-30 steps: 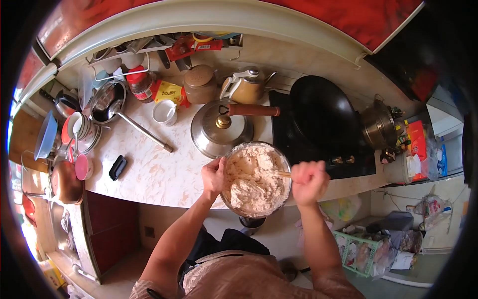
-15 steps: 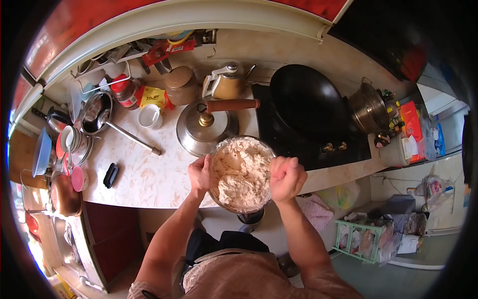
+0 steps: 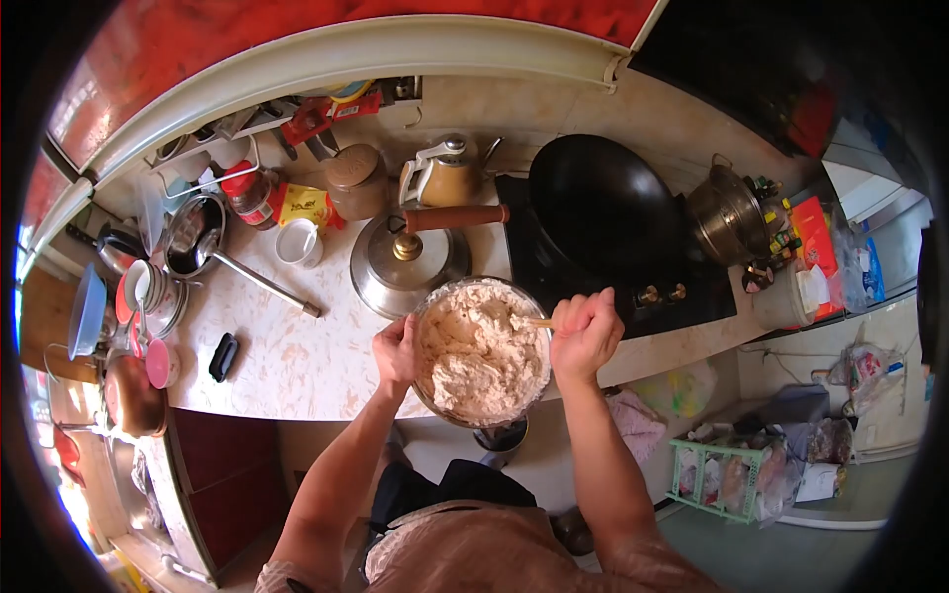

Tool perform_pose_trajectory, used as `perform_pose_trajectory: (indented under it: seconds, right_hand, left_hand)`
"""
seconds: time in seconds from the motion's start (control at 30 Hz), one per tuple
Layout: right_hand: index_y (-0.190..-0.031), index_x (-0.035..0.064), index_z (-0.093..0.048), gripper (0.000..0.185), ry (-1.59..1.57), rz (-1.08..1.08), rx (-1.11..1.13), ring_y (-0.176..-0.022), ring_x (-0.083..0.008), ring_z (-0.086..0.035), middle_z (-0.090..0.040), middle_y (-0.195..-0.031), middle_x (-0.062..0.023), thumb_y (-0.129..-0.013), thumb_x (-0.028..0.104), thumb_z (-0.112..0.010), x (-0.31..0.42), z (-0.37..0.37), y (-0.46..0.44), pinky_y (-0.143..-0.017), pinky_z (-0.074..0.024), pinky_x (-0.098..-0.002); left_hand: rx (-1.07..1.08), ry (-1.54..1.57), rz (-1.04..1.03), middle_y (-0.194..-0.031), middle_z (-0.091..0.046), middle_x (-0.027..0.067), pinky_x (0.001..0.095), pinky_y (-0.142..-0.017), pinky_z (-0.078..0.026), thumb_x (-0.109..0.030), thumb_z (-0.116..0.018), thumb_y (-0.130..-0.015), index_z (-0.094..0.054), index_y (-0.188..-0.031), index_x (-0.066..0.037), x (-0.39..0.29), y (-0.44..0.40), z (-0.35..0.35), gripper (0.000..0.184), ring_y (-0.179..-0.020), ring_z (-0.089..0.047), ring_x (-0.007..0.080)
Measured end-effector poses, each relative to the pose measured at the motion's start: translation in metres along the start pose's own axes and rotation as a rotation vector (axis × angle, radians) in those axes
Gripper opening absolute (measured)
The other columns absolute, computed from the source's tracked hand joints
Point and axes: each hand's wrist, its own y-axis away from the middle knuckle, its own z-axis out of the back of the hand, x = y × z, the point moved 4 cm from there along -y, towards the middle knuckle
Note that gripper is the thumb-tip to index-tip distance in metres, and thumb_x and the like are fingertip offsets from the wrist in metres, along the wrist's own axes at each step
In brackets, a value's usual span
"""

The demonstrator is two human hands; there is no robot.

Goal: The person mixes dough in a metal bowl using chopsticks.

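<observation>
A round metal bowl [image 3: 463, 418] full of pale, lumpy dough [image 3: 476, 358] is at the counter's front edge. My left hand [image 3: 397, 351] grips the bowl's left rim, thumb on top. Closed in a fist, my right hand [image 3: 586, 331] holds a thin wooden stick [image 3: 538, 322] at the bowl's right side. The stick's inner end goes into the dough, and its other end is hidden in my fist. Just behind the bowl lies a domed metal lid [image 3: 410, 267] with a brass knob.
A black wok [image 3: 605, 208] stands on the black stove, with a steel pot [image 3: 729, 219] to its right. A kettle [image 3: 448, 176], brown jar [image 3: 357, 182], white cup [image 3: 299, 243], ladle [image 3: 259, 280] and stacked bowls [image 3: 148, 287] occupy the counter. A green basket [image 3: 719, 481] is at lower right.
Over the last second the view has shifted, so the counter items appear further left. Since half a second ago, my right hand has moved slightly right and up, showing more of the stick.
</observation>
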Motion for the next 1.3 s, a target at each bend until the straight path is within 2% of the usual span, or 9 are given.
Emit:
perform_pose_trajectory:
  seconds: [0.2,0.33,0.47,0.53,0.63,0.83,0.97,1.23,1.3]
  right_hand:
    - [-0.055,0.0122,-0.027,0.045,0.071,0.059,0.109,-0.040,-0.0086,-0.019,-0.023,-0.047,0.0017,-0.097,0.025,-0.037,0.009,-0.032,0.027,-0.040,-0.0173,-0.0264]
    - [-0.058,0.0110,-0.030,0.039,-0.078,0.008,-0.030,-0.042,-0.0070,-0.023,-0.025,-0.048,0.0023,-0.095,0.021,-0.038,0.021,-0.020,0.012,-0.040,-0.0201,-0.0247]
    - [-0.056,0.0132,-0.027,0.045,-0.013,0.021,0.002,-0.040,-0.0084,-0.018,-0.023,-0.046,0.0017,-0.096,0.029,-0.039,0.034,-0.031,-0.009,-0.039,-0.0172,-0.0258]
    - [-0.057,0.0123,-0.029,0.043,-0.018,-0.119,-0.006,-0.042,-0.0077,-0.019,-0.025,-0.048,0.0020,-0.097,0.028,-0.038,0.011,-0.033,-0.010,-0.040,-0.0176,-0.0250]
    - [-0.059,0.0119,-0.030,0.041,0.168,-0.041,0.223,-0.042,-0.0070,-0.022,-0.026,-0.049,0.0023,-0.097,0.026,-0.038,-0.007,-0.040,-0.006,-0.040,-0.0185,-0.0244]
    - [-0.058,0.0119,-0.032,0.042,0.100,0.019,0.255,-0.041,-0.0066,-0.021,-0.024,-0.047,0.0036,-0.097,0.026,-0.037,0.030,-0.065,-0.016,-0.040,-0.0179,-0.0249]
    - [-0.059,0.0111,-0.029,0.039,0.247,-0.040,0.296,-0.042,-0.0067,-0.023,-0.024,-0.048,0.0031,-0.096,0.021,-0.036,-0.021,-0.048,-0.007,-0.041,-0.0186,-0.0245]
    - [-0.057,0.0131,-0.032,0.039,0.037,-0.182,0.263,-0.039,-0.0073,-0.020,-0.023,-0.048,0.0047,-0.094,0.020,-0.038,0.042,-0.076,0.011,-0.038,-0.0168,-0.0250]
    - [-0.054,0.0097,-0.028,0.045,0.088,-0.255,0.211,-0.042,-0.0064,-0.027,-0.029,-0.047,0.0022,-0.096,0.022,-0.038,0.039,-0.075,0.019,-0.042,-0.0223,-0.0251]
  left_hand:
    - [0.022,-0.010,-0.004,-0.061,-0.052,-0.0035,0.0239,-0.053,-0.038,-0.024,-0.055,-0.091,-0.063,-0.081,0.007,0.002,0.001,0.001,0.034,-0.059,-0.041,0.0055]
    - [-0.001,-0.041,0.003,-0.061,-0.052,-0.0035,0.0236,-0.053,-0.038,-0.024,-0.055,-0.091,-0.063,-0.080,0.007,0.003,0.000,0.000,0.034,-0.059,-0.041,0.0053]
    - [0.013,0.010,0.019,-0.061,-0.051,-0.0032,0.0239,-0.053,-0.038,-0.025,-0.055,-0.091,-0.063,-0.080,0.007,0.001,0.001,-0.001,0.035,-0.058,-0.040,0.0054]
    - [0.017,0.007,0.039,-0.060,-0.051,-0.0031,0.0245,-0.052,-0.038,-0.024,-0.055,-0.091,-0.063,-0.080,0.007,0.000,0.003,0.000,0.034,-0.058,-0.041,0.0058]
    - [-0.014,-0.057,-0.037,-0.060,-0.050,-0.0034,0.0252,-0.052,-0.038,-0.024,-0.055,-0.091,-0.062,-0.079,0.006,0.006,-0.001,0.001,0.033,-0.058,-0.040,0.0062]
    - [0.012,0.030,0.002,-0.059,-0.048,-0.0036,0.0250,-0.052,-0.038,-0.024,-0.056,-0.091,-0.061,-0.077,0.006,0.007,0.000,-0.001,0.033,-0.059,-0.040,0.0061]
    - [0.002,-0.020,-0.011,-0.059,-0.048,-0.0036,0.0255,-0.053,-0.039,-0.023,-0.056,-0.091,-0.060,-0.076,0.006,0.003,0.001,0.001,0.033,-0.059,-0.040,0.0064]
    - [-0.010,-0.067,-0.022,-0.055,-0.048,0.0026,0.0279,-0.054,-0.040,-0.024,-0.055,-0.090,-0.062,-0.078,0.006,0.002,0.001,0.002,0.033,-0.057,-0.040,0.0077]
    - [-0.018,-0.053,-0.032,-0.055,-0.048,0.0023,0.0278,-0.054,-0.040,-0.024,-0.055,-0.090,-0.062,-0.078,0.006,0.003,0.001,0.001,0.033,-0.058,-0.040,0.0077]
